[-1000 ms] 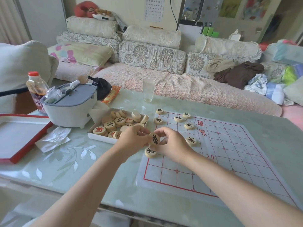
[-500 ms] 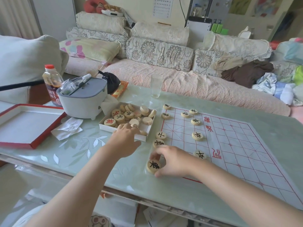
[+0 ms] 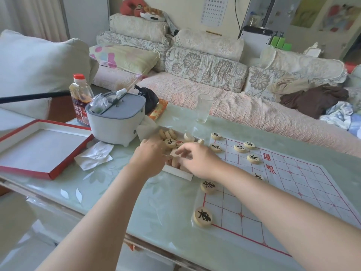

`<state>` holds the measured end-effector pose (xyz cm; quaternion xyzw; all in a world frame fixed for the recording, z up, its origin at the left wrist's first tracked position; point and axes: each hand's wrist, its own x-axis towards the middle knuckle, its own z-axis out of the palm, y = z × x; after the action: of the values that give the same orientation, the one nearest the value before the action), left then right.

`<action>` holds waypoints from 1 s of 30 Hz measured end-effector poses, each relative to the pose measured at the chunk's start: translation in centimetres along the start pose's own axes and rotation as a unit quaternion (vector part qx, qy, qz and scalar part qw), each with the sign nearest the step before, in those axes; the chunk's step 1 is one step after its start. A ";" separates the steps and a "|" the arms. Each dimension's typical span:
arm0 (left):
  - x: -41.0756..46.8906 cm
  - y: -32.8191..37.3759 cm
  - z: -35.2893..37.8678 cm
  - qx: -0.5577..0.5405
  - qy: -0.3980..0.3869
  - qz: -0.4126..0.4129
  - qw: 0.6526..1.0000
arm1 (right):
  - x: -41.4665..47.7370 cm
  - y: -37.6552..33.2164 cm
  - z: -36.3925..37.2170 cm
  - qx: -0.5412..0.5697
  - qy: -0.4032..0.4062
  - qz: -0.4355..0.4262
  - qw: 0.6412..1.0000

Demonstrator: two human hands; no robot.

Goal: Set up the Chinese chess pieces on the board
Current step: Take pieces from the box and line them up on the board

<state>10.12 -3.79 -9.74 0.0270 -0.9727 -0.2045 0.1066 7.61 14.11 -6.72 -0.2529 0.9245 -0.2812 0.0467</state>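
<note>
The paper board (image 3: 293,194) with a red grid lies on the right of the table. Round wooden pieces stand along its left edge: one on the near corner (image 3: 202,216), one above it (image 3: 208,186), and several at the far end (image 3: 239,148). More pieces (image 3: 170,142) fill the white box (image 3: 176,173) just left of the board. Both hands are over that box. My left hand (image 3: 150,156) dips into it, its fingertips hidden. My right hand (image 3: 197,160) reaches in from the board side and pinches a pale piece (image 3: 174,152) with curled fingers.
A grey-lidded white appliance (image 3: 117,122) and a sauce bottle (image 3: 81,98) stand behind the box. The red-edged box lid (image 3: 39,151) and a crumpled tissue (image 3: 95,155) lie to the left. A glass (image 3: 203,108) stands at the far table edge, before the sofa.
My right hand set a black-marked piece on the board's near-left corner, let go, and moved up to the box. My left hand stayed over the box.
</note>
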 end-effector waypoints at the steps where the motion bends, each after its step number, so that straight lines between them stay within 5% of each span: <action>1: 0.3 -0.4 -0.2 0.003 0.000 -0.010 1.000 | 1.2 -0.2 0.1 -0.006 0.007 0.003 1.000; 10: 2.1 -3.3 -0.3 0.019 -0.021 -0.034 0.999 | 10.9 0.1 1.7 -0.131 -0.033 0.045 0.990; 20: 2.8 -4.1 0.1 0.021 -0.040 -0.041 0.998 | 12.5 0.9 3.1 -0.098 -0.026 0.059 0.993; 24: 2.8 -3.7 -0.1 -0.037 -0.012 -0.039 0.998 | 11.7 0.4 3.0 -0.036 0.038 0.011 0.999; 30: 3.1 -2.0 -1.1 -0.218 0.019 -0.084 0.972 | 10.1 -1.5 3.0 0.039 0.010 -0.085 0.996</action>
<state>7.35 -6.31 -8.96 0.0889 -0.8966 -0.4194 0.1112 0.24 6.53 -7.87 -0.3254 0.8885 -0.3228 0.0232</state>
